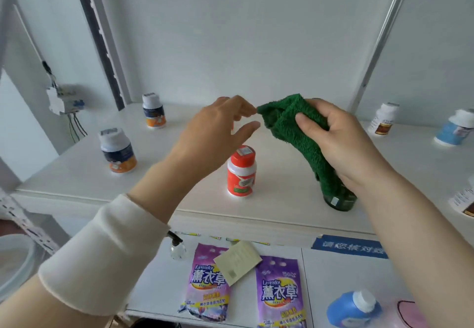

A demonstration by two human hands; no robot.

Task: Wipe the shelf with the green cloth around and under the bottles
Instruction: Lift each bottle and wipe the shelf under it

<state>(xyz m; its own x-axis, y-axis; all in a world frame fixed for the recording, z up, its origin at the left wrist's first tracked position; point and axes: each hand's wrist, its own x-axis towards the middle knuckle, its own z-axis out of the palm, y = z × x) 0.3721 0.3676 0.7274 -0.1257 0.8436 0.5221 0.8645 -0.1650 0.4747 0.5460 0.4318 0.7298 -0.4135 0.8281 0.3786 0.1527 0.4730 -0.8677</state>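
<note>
The right hand (341, 143) grips the cloth (289, 122), holding it up above the shelf (77, 173). The left hand (215, 132) is relaxed, one fingertip touching the cloth's corner. Below stand an orange bottle (241, 173) and a green jar (339, 200), which the cloth's tail reaches.

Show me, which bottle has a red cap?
The orange bottle mid-shelf, below the left hand; the other visible caps are white.
</note>
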